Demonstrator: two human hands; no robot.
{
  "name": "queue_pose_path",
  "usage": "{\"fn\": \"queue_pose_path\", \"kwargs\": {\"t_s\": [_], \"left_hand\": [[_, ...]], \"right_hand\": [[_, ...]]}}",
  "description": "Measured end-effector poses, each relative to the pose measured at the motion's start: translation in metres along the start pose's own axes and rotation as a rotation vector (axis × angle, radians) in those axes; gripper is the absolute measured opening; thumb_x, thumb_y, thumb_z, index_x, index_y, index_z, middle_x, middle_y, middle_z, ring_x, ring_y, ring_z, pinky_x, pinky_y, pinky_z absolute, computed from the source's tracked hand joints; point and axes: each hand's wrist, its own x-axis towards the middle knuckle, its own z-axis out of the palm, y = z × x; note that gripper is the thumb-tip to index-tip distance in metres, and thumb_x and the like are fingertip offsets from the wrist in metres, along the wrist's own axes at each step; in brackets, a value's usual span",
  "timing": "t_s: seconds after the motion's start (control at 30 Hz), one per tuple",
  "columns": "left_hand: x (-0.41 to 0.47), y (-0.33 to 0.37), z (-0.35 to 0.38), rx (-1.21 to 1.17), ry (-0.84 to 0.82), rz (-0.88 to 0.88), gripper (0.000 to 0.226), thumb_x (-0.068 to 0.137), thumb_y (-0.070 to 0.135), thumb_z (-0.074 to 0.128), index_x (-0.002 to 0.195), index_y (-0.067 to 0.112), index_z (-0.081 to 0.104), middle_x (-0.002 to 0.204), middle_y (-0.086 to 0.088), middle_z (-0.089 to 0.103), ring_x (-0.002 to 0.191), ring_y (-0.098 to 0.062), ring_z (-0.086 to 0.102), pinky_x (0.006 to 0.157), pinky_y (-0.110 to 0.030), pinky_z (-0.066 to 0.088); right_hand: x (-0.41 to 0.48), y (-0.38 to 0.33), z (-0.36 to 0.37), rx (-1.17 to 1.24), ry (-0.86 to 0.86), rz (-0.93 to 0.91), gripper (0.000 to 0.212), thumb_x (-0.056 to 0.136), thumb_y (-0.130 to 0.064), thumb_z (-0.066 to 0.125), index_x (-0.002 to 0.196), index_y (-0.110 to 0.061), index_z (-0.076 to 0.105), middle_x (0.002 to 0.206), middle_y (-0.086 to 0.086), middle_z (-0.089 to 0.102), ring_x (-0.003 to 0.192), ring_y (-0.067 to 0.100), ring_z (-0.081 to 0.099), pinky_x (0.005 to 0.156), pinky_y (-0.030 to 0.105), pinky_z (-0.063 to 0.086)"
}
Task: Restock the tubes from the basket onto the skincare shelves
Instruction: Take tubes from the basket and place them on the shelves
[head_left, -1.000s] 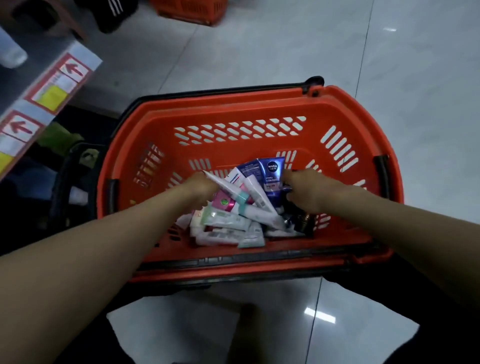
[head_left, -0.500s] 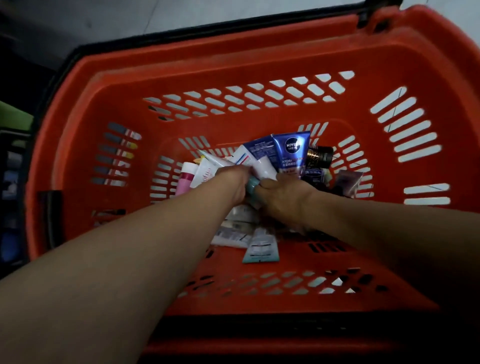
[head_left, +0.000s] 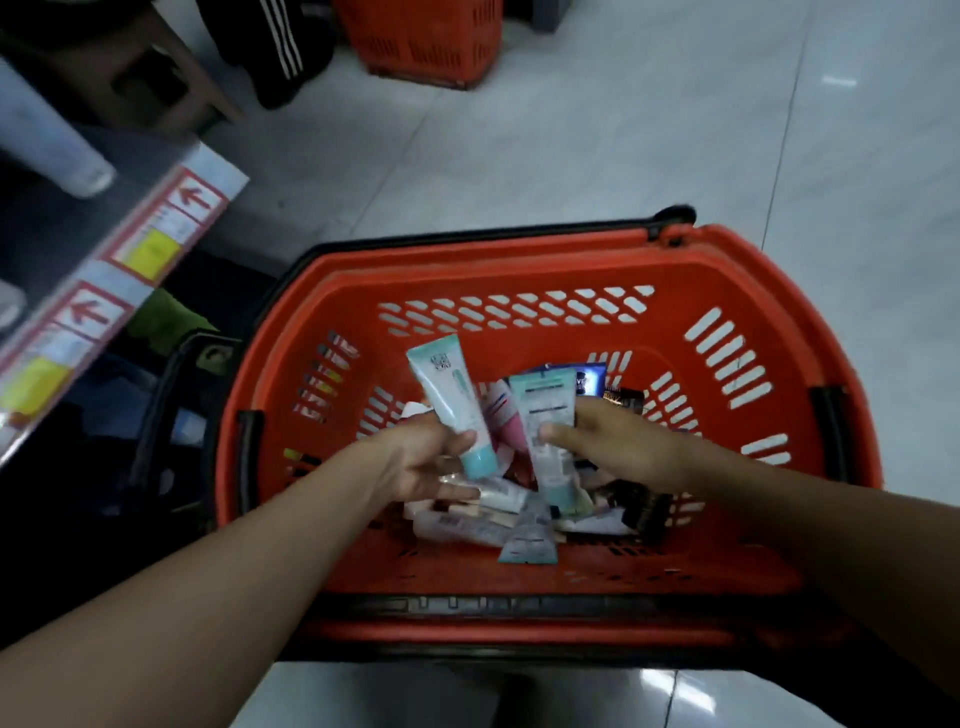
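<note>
Lifted clear of the pile since a moment ago: two teal-and-white tubes, one per hand. Left hand pinching the left tube near its teal cap, crimped end tilted up. Right hand clamped on the right tube, cap down. Below, glossy soft tubes heaped on the slotted floor of the orange plastic basket, beside a labelled shelf edge.

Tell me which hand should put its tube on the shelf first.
Left. The left hand already holds a teal-capped tube clear of the basket, and the shelf edge lies on that side. The right hand is farther away.
</note>
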Motion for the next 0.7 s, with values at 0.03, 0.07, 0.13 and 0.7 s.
{"fn": "queue_pose_path", "kwargs": {"t_s": [0.03, 0.07, 0.13, 0.7], "left_hand": [[-0.014, 0.002, -0.001, 0.001, -0.034, 0.051, 0.022, 0.097, -0.002, 0.049, 0.110, 0.014, 0.057, 0.104, -0.011, 0.066, 0.091, -0.028, 0.064, 0.089, -0.058, 0.048], [-0.027, 0.005, -0.001, 0.002, -0.069, 0.102, 0.027, 0.096, -0.003, 0.050, 0.117, 0.013, 0.055, 0.111, -0.013, 0.065, 0.097, -0.031, 0.064, 0.087, -0.056, 0.050], [-0.056, 0.011, -0.003, 0.024, -0.121, 0.217, 0.036, 0.093, -0.006, 0.053, 0.123, 0.014, 0.055, 0.121, -0.015, 0.063, 0.107, -0.034, 0.064, 0.083, -0.052, 0.055], [-0.330, 0.114, -0.098, 0.092, 0.099, 1.008, 0.034, 0.098, 0.009, 0.052, 0.130, 0.021, 0.055, 0.125, 0.001, 0.067, 0.115, -0.025, 0.064, 0.093, -0.060, 0.049]], "right_hand": [[-0.009, -0.010, -0.002, 0.111, 0.017, 0.035, 0.035, 0.100, -0.034, 0.048, 0.134, -0.025, 0.051, 0.126, -0.002, 0.062, 0.112, 0.020, 0.063, 0.087, 0.045, 0.057], [-0.019, -0.021, -0.004, 0.198, 0.026, 0.044, 0.034, 0.101, -0.036, 0.046, 0.134, -0.028, 0.049, 0.129, -0.001, 0.061, 0.114, 0.026, 0.062, 0.083, 0.051, 0.057], [-0.036, -0.044, -0.006, 0.315, 0.036, -0.003, 0.031, 0.101, -0.035, 0.045, 0.131, -0.029, 0.050, 0.128, 0.000, 0.062, 0.115, 0.029, 0.061, 0.080, 0.057, 0.056], [-0.108, -0.369, 0.049, -0.057, -0.181, -0.563, 0.048, 0.093, -0.005, 0.058, 0.124, -0.040, 0.050, 0.118, 0.000, 0.069, 0.107, 0.023, 0.067, 0.079, 0.045, 0.058]]}}
